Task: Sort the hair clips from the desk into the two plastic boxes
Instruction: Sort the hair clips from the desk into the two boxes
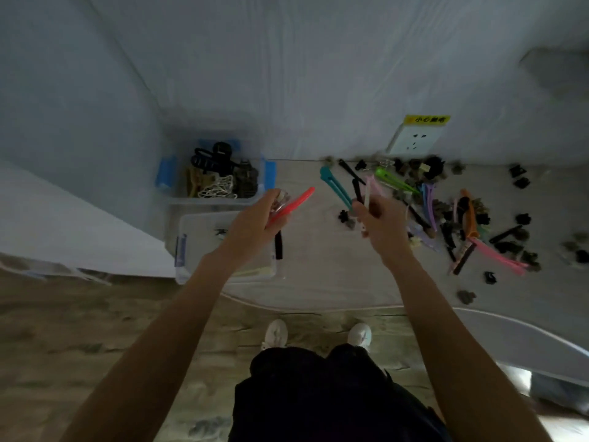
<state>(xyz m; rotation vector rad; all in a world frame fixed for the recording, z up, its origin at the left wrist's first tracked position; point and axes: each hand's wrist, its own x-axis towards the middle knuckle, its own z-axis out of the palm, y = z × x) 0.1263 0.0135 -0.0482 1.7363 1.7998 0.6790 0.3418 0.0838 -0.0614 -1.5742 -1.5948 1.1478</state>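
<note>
Pale tabletop (318,269) fills the middle; the left hand (255,224) pinches a red clip (296,200) above the near box (191,247), the right hand (379,224) grips several clips (358,191).

Left hand (255,223) grips a red clip (294,202) over the near box (191,247). Right hand (379,224) holds several clips (358,189). More clips litter the surface (334,269).

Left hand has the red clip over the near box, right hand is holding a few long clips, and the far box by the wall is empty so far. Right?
Not quite. The head view shows the far box already holds claw clips, black and beige. The rest stands: the left hand grips the red clip over the near box, and the right hand holds several long clips.
</note>
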